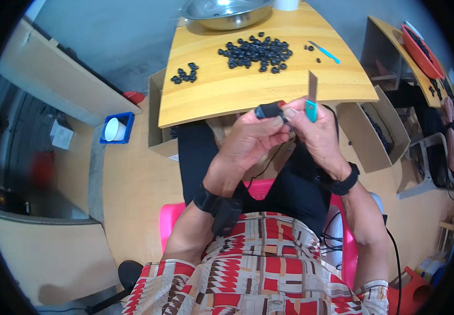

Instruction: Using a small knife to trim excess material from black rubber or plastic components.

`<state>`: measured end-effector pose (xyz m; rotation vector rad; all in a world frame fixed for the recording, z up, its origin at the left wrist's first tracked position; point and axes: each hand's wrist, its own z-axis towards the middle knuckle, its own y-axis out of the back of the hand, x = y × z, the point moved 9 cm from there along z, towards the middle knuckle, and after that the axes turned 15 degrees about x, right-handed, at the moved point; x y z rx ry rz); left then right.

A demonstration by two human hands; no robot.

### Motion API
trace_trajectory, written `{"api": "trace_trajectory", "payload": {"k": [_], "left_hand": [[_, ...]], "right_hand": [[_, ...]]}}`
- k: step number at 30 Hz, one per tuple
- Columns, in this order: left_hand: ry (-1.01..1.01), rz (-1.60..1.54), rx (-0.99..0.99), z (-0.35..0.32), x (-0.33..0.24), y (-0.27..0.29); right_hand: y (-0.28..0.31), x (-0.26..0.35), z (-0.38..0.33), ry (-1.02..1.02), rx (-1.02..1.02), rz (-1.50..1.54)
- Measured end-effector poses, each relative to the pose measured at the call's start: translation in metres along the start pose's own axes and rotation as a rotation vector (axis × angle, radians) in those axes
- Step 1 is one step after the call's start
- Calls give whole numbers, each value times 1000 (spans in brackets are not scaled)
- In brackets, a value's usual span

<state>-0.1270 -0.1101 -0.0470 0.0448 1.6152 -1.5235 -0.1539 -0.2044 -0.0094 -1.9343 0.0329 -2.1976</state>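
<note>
My left hand [250,139] is raised in front of the table's near edge, its fingers closed in a pinch. A dark sleeve-like piece [270,110] shows at its fingertips; whether it is worn on a finger or held, I cannot tell. My right hand [313,128] grips a teal-handled knife [311,109], its blade pointing up and away from me. The right thumb and fingers meet the left fingertips, where a bit of red shows. Whatever small thing lies between them is hidden. Beyond, a pile of small black ring-like parts [256,52] lies on the wooden table [211,102].
A smaller group of black parts [185,73] lies left, a blue-handled blade [326,53] right. A metal bowl [229,21] stands at the back. Cardboard boxes [361,139] flank the table. Another person's arm [453,136] and a red basin [421,52] are at far right.
</note>
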Motion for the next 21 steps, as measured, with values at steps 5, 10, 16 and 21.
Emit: {"api": "trace_trajectory", "payload": {"k": [5, 10, 16, 21], "left_hand": [[23, 31, 115, -2, -6, -14], [-112, 562, -274, -5, -81, 38], [-15, 1244, -847, -55, -194, 135], [107, 1263, -954, -54, -218, 162]], "right_hand": [[0, 0, 1, 4, -19, -78], [24, -2, -4, 115, -195, -189], [18, -11, 4, 103, -116, -235], [18, -12, 4, 79, -127, -271]]}}
